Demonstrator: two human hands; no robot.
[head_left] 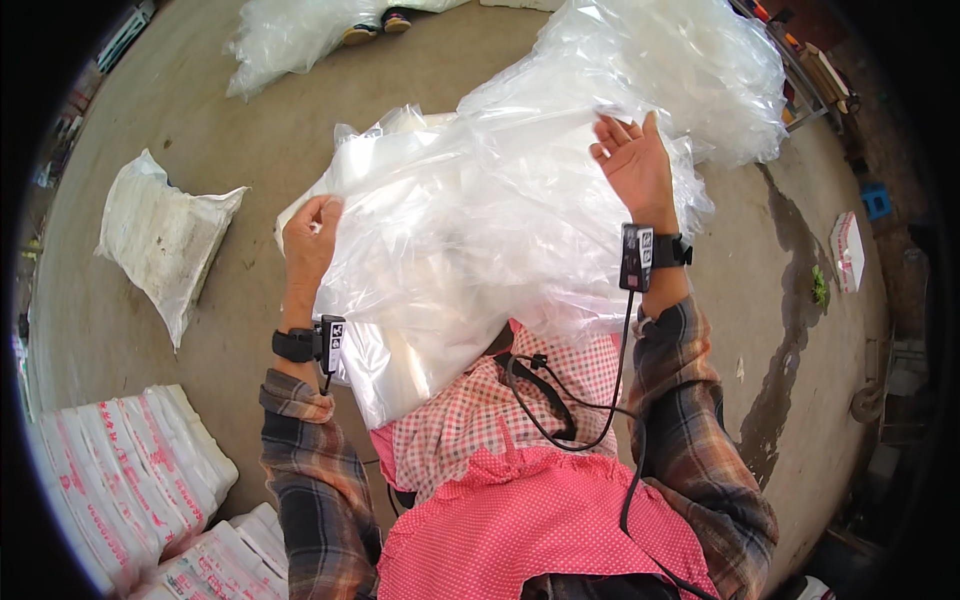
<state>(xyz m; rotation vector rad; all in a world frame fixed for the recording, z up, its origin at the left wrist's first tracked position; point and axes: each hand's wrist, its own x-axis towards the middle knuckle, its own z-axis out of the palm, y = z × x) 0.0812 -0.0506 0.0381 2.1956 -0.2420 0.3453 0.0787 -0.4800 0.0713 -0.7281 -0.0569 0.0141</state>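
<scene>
Clear plastic film [470, 215] is spread in loose, wrinkled layers over my lap. My left hand [312, 240] is closed in a pinch on its left edge, with the fingertips partly turned from view. Above the right part of the film, my right hand [638, 170] is raised with the palm showing and the fingers apart, holding nothing that I can make out. Under the loose film, a smoother stack of flat plastic sheets or bags [375, 375] lies across my knees.
A large heap of crumpled clear plastic [690, 80] lies ahead to the right, and another plastic pile [290, 45] at the far left. A white woven sack [165, 235] sits on the concrete floor. White packages with red print [130, 480] are stacked near left. A wet streak [785, 370] crosses the right side.
</scene>
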